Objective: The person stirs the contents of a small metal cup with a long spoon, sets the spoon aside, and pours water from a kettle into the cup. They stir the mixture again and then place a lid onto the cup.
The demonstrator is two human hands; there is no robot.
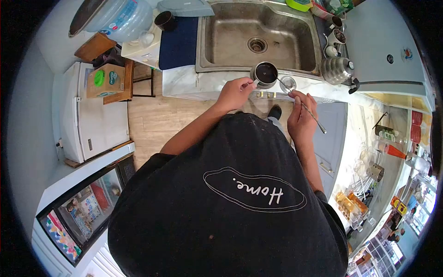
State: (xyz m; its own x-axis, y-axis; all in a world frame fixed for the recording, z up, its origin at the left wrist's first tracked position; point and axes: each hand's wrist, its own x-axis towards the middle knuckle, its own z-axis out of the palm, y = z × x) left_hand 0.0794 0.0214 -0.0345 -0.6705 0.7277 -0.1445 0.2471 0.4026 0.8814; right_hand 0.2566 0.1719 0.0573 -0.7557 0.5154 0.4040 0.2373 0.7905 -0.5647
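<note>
A metal mug (255,74) of dark liquid stands at the sink's front edge. My left hand (236,94) is closed at the mug's handle, thumb and fingers pinched together. In my right hand (302,117) is a long metal spoon (311,116), held between thumb and fingers. One end of the spoon reaches the mug's right rim, and the other points down to the right past my hand. A small clear glass (288,83) sits on the counter right beside the mug, partly under the spoon.
Behind the mug lies a steel sink (201,46). A ridged metal kettle (336,70) and several cups are at its right. A dark blue mat (177,46) and a dark cup (165,21) are at the left. A fridge door (387,41) borders the right side.
</note>
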